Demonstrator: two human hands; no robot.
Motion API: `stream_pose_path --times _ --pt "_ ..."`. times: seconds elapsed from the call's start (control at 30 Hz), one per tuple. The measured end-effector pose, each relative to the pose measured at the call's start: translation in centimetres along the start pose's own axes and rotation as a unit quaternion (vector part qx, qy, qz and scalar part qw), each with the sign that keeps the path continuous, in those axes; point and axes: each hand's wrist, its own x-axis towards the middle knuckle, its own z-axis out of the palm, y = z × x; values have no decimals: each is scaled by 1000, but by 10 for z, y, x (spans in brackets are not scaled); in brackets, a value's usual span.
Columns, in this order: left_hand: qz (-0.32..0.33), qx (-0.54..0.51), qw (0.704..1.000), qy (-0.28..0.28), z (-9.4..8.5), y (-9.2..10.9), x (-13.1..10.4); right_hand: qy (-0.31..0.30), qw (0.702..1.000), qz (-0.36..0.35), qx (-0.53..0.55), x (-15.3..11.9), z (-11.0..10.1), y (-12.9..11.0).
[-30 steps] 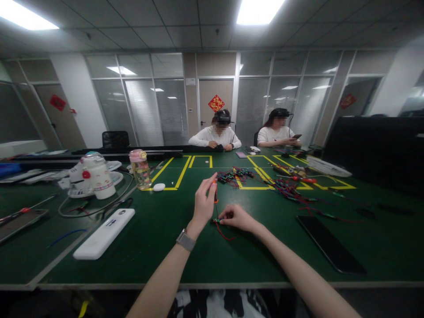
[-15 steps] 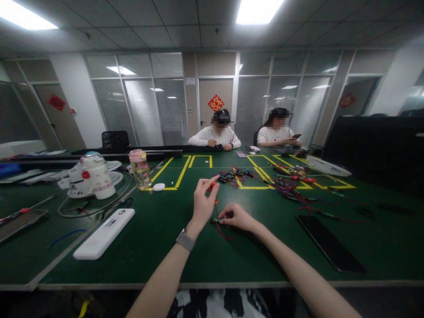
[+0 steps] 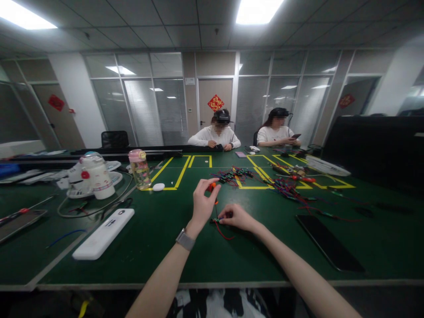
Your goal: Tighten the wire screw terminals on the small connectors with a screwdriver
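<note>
My left hand (image 3: 203, 198) is closed around the orange handle of a small screwdriver (image 3: 212, 187). Its thin shaft points straight down, and the tip meets a small green terminal block (image 3: 216, 220) on the table. Low beside that block, my right hand (image 3: 236, 217) pinches its right end or a wire at it; the fingers hide which. A red wire (image 3: 224, 233) curves out from the block toward me.
Heaps of wired green pieces (image 3: 236, 175) lie ahead, with more wires (image 3: 285, 187) to the right. A black phone (image 3: 329, 240) rests at right, a white power bank (image 3: 104, 234) at left. Bottles (image 3: 139, 170) stand at back left. Two people sit opposite.
The fingers of my left hand have shifted slightly on the screwdriver handle, the fingertips a little lower. My right hand and the terminal block stay in the same place.
</note>
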Motion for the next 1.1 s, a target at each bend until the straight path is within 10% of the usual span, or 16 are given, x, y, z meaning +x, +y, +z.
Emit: stream_pose_path --times 1.1 --pt "-46 -90 994 -52 2 -5 -3 0 1000 -5 -4 0 0 1"
